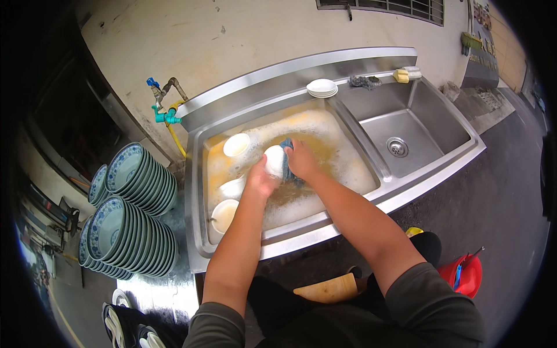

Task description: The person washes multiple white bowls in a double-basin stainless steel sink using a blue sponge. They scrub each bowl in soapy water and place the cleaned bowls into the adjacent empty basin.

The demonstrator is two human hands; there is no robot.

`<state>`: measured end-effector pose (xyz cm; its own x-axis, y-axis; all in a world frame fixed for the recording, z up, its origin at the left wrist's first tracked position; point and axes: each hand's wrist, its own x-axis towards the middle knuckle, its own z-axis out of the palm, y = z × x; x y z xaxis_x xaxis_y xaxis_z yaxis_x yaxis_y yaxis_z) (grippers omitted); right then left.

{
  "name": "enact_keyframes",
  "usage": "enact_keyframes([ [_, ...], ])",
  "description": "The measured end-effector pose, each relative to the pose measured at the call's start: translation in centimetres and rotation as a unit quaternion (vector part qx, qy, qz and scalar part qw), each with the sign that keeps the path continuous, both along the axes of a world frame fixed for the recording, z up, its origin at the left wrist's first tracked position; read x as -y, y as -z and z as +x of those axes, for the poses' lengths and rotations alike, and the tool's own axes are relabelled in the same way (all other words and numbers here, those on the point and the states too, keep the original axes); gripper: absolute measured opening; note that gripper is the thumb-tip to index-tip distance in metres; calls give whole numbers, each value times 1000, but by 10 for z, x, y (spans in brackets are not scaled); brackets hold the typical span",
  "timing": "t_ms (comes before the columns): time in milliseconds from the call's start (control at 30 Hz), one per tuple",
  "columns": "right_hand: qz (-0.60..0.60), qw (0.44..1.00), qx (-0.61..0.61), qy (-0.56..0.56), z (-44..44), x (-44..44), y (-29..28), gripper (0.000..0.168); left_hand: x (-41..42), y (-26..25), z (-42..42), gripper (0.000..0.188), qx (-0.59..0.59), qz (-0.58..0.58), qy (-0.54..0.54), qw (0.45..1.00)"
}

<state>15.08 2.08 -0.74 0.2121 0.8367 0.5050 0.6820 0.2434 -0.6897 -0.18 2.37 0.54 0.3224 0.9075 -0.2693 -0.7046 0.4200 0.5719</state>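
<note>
Over the soapy water of the left basin of a stainless steel sink, my left hand grips a small white dish by its near side. My right hand holds a blue-grey cloth against the dish's right side. A white bowl floats at the upper left of the basin. Another white dish lies partly under water left of my left hand, and a white bowl holding cloudy water sits at the lower left, partly hidden by my left forearm.
Stacked white dishes, dark scouring pads and a yellow sponge rest on the sink's back ledge. The right basin has a drain. Tall stacks of blue-patterned bowls stand left, near a tap. A red bucket stands lower right.
</note>
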Motion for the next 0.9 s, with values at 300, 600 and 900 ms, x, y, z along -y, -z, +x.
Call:
enact_keyframes([
  [300,-183,857,-454,-162,-2,1,-20,25,-2,10,9,42,-208,67,-76,973],
  [600,-188,948,115,-231,6,12,-6,28,4,-3,-1,59,-150,-3,32,988],
  [900,-61,986,-24,-152,1,21,-19,27,27,-31,13,68,-176,-6,132,975],
])
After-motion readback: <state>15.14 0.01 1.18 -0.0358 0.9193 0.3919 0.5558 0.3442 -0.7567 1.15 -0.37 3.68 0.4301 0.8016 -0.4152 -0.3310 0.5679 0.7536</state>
